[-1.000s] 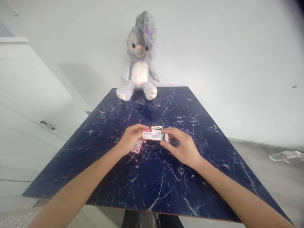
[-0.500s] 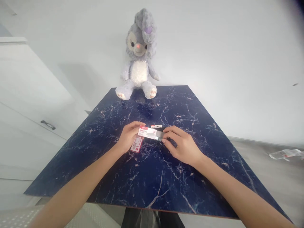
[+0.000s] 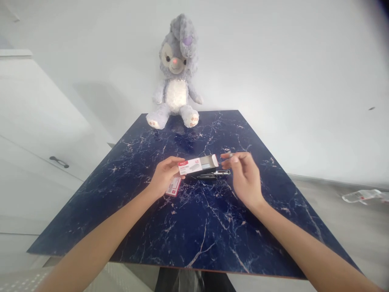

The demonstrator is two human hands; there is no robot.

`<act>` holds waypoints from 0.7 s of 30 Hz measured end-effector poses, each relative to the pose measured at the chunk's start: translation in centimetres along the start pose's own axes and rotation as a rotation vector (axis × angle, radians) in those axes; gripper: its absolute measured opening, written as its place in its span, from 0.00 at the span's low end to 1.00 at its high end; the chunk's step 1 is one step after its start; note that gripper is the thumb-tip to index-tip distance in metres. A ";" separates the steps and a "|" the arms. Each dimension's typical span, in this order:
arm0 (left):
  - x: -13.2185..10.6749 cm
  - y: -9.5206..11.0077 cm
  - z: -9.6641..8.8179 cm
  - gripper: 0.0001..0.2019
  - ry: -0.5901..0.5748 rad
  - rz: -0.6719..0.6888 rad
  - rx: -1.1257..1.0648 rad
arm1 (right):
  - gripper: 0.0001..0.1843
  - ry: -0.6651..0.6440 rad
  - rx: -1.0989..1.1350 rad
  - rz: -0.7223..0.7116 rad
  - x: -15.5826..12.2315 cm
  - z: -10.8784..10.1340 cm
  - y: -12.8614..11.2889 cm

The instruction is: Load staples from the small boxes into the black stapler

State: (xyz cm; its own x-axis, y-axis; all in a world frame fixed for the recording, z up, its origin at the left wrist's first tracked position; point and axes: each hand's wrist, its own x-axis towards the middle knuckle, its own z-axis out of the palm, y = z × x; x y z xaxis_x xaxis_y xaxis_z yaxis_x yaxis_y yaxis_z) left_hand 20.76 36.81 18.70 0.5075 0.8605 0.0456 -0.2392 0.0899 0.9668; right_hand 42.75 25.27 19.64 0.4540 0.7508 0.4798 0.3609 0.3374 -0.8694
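Note:
My left hand (image 3: 163,177) is closed on the left end of a small red and white staple box (image 3: 189,166). The box is slid open to the right, with its grey inside and a pale strip showing. Under and just beyond it lies a black stapler (image 3: 204,177), its metal part pointing right. My right hand (image 3: 246,173) is raised to the right of the box, apart from it. Thumb and fingers pinch a small grey staple strip (image 3: 230,154). Below my left hand, a second red and white packet (image 3: 173,187) lies on the table, partly covered.
The dark blue marbled table (image 3: 194,227) has its near edge in front of me. A grey plush rabbit (image 3: 177,77) sits at the far end against the wall. A white cabinet (image 3: 36,162) stands left, and clear plastic packaging (image 3: 364,196) lies on the floor at right.
My right hand has moved from the box to the right, with a small grey staple strip now in its fingers. The box's open end and the stapler's metal part have come into view.

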 end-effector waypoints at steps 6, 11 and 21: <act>-0.5 -0.2 0.4 0.14 -0.127 0.009 -0.106 | 0.12 -0.169 -0.194 -0.091 -0.7 0.4 -0.4; -1.0 -0.4 0.4 0.14 -0.292 -0.009 -0.010 | 0.12 -0.150 -0.155 -0.045 -0.7 0.1 -0.3; -1.3 -0.3 0.2 0.28 -0.567 0.017 0.076 | 0.13 -0.280 0.057 0.074 -1.3 0.8 0.0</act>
State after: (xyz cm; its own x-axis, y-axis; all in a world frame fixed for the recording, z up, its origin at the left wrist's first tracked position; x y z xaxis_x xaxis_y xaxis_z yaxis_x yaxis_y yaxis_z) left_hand 20.32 35.57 18.38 0.8740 0.4557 0.1686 -0.2015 0.0241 0.9792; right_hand 41.45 24.72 18.91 0.2317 0.8993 0.3708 0.2852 0.3016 -0.9098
